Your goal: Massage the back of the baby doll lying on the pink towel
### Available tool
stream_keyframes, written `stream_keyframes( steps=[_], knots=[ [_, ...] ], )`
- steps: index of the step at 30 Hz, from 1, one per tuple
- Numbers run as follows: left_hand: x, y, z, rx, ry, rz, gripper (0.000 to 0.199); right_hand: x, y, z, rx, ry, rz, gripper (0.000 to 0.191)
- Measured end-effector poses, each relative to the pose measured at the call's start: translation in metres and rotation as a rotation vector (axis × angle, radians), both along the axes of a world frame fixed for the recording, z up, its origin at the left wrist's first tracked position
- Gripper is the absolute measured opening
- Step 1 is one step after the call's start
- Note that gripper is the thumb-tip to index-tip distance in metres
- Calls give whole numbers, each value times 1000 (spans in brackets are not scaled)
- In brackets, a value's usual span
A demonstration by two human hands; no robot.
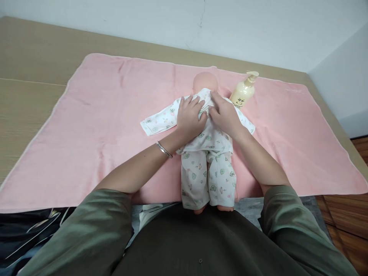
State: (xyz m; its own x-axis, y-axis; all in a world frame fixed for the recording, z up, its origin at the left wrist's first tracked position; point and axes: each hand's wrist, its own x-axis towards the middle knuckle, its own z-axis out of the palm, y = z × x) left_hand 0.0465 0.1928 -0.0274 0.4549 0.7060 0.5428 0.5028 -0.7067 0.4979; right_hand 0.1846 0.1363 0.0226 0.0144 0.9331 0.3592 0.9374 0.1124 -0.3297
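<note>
A baby doll (205,81) lies stretched out on a pink blanket (120,103), its smooth head away from me and its feet at the near edge. No face shows on it. It wears a white printed shirt (211,140) and matching trousers (195,180). My left hand (191,119), a silver bangle (164,149) at its wrist, rests on the shirt's upper left with fingers spread. On the other side my right hand (225,115) lies on the shirt, index finger near the collar and thumb apart. The cloth is wrinkled between my hands.
A cream pump bottle (243,92) is on the blanket, right of the doll's head. The blanket covers much of a wooden table (37,50), with a white wall (161,23) behind. Dark cloth (28,234) shows below the table at the left.
</note>
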Motion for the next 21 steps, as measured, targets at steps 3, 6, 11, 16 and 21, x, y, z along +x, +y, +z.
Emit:
stream_keyframes(
  steps=[3, 6, 11, 16, 21],
  knots=[
    [1, 3, -9, -21, -79, -12, 43, -4, -6, 2, 142, 41, -13, 57],
    [2, 5, -18, -59, -167, -4, 43, -9, 0, -8, 139, 16, -29, 58],
    [1, 5, -21, -110, -219, -12, 47, -7, 9, -24, 47, -11, -23, 58],
    [1, 4, -20, -121, -211, -19, 48, -3, 7, -22, 132, -20, 0, 57],
    [1, 5, -20, -107, -199, -14, 48, -4, 11, -27, 21, -31, -27, 54]
  ],
)
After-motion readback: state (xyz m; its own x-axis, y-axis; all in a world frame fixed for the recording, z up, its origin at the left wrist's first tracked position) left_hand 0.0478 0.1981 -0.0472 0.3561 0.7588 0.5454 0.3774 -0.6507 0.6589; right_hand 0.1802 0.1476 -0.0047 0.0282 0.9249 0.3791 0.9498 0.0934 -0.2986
